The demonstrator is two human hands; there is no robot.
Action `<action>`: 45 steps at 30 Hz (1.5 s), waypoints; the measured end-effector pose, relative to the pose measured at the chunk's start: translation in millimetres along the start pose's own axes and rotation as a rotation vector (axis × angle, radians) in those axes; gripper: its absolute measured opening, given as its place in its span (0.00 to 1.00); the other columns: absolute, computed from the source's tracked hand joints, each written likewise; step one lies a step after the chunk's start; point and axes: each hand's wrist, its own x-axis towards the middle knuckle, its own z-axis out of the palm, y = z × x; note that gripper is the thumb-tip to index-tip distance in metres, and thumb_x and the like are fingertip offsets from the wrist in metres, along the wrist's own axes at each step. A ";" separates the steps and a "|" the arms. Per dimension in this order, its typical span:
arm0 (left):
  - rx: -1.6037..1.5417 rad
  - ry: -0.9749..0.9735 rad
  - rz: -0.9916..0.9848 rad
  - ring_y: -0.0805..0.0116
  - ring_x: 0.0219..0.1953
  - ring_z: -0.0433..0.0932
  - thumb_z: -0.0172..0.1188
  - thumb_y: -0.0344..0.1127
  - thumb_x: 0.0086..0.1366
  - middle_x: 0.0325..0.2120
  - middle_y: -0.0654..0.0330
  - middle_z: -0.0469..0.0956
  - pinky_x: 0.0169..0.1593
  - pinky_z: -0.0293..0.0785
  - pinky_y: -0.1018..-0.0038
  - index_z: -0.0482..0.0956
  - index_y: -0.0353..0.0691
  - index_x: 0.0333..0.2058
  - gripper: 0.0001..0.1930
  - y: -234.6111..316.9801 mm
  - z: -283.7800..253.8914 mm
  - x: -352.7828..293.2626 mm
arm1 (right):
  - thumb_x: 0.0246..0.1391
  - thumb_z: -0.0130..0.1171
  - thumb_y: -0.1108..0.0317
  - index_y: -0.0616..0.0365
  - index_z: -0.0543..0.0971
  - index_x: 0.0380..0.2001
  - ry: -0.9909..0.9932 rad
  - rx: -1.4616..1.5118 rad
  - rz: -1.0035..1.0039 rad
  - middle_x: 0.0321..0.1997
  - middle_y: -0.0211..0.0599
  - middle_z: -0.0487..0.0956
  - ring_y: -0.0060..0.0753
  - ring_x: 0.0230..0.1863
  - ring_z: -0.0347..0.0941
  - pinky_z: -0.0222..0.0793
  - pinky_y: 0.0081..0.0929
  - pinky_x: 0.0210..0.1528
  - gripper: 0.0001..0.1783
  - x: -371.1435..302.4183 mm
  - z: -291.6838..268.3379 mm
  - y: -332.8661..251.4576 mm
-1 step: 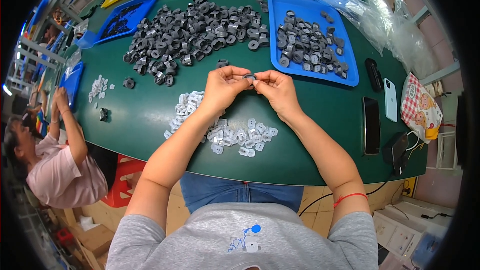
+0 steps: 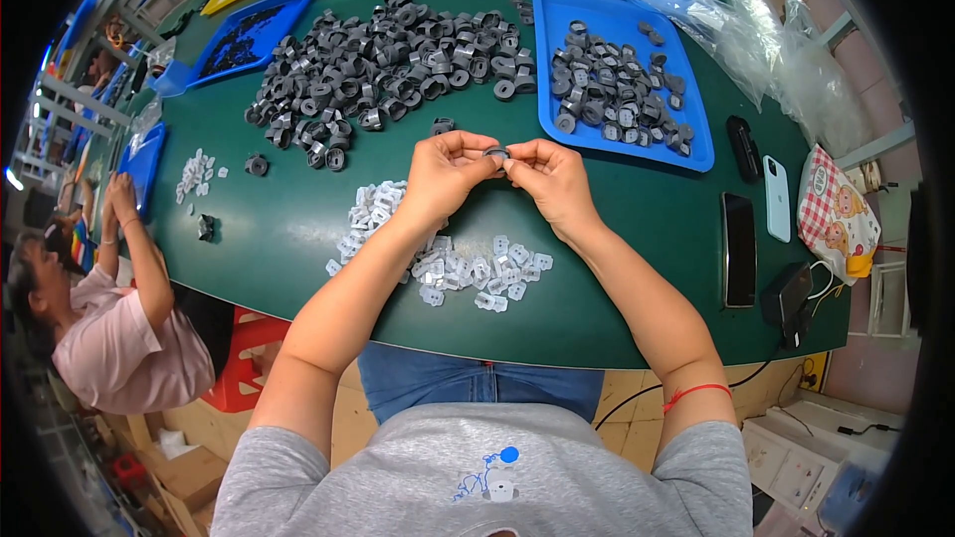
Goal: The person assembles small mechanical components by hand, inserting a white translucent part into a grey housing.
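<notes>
A small dark grey ring-shaped plastic part (image 2: 496, 152) is pinched between the fingertips of both hands, above the middle of the table. My left hand (image 2: 444, 174) grips it from the left and my right hand (image 2: 553, 182) from the right; the fingers partly cover it. Below my hands lie loose translucent white plastic pieces (image 2: 448, 264), some hidden behind my left forearm. Just beyond my left hand sits one grey part (image 2: 442, 126). A big heap of the same grey parts (image 2: 388, 60) spreads farther back. At the back right, a blue tray (image 2: 627, 154) holds grey parts, several showing pale inserts.
The green table (image 2: 617, 318) also bears a black phone (image 2: 738, 249), a light blue phone (image 2: 776, 199), a black adapter (image 2: 786, 303) and a checked bag (image 2: 841, 214) on the right. Clear plastic bags (image 2: 696, 20) lie behind. A co-worker (image 2: 129, 328) sits at the left beside small white pieces (image 2: 196, 174).
</notes>
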 end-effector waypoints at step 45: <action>-0.270 -0.228 0.062 0.67 0.39 0.75 0.52 0.26 0.55 0.37 0.56 0.75 0.46 0.72 0.73 0.71 0.32 0.42 0.14 7.5 -3.8 -3.5 | 0.32 0.59 0.84 0.58 0.74 0.27 0.174 -0.627 -0.970 0.32 0.38 0.74 0.39 0.34 0.72 0.68 0.28 0.33 0.14 -1.8 -4.3 -11.9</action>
